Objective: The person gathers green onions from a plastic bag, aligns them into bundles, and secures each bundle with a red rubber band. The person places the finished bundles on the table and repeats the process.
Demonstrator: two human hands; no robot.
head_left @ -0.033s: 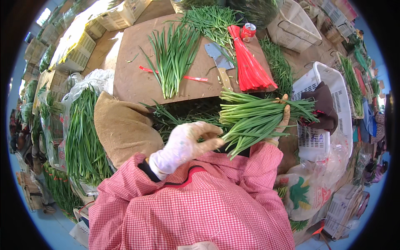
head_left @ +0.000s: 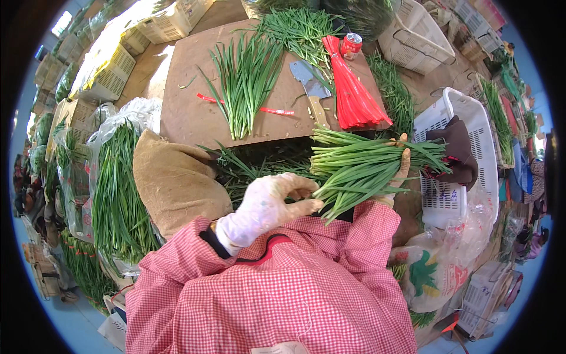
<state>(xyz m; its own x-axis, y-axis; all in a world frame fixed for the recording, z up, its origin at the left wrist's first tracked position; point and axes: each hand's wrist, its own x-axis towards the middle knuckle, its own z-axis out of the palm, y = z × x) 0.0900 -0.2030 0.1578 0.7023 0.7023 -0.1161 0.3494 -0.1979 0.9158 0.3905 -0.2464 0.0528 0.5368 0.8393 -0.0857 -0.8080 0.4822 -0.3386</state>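
Observation:
My right hand (head_left: pixel 404 168), in a stained glove, is closed around a bunch of garlic chives (head_left: pixel 359 162) lying across the front of me, pale stem ends to the left and leaf tips to the right. At those stem ends is my white-gloved left hand (head_left: pixel 265 206), its fingers curled and a gap showing between thumb and fingertips. On the brown board (head_left: pixel 188 112) beyond lies another pile of chives (head_left: pixel 247 82) over a red strip tie (head_left: pixel 277 111). A cleaver (head_left: pixel 312 88) with a wooden handle rests to its right, beside a bundle of red ties (head_left: pixel 354 94).
A red can (head_left: pixel 352 46) and more chives (head_left: pixel 298 26) sit at the board's far side. Brown sacking (head_left: pixel 177 177) covers my left knee. Bagged chives (head_left: pixel 121 194) stand at left. At right is a white crate (head_left: pixel 445 203) with a dark cloth (head_left: pixel 457 150) over its rim.
My left hand has shifted slightly right, toward the stem ends. My right hand and the bunch stay in place.

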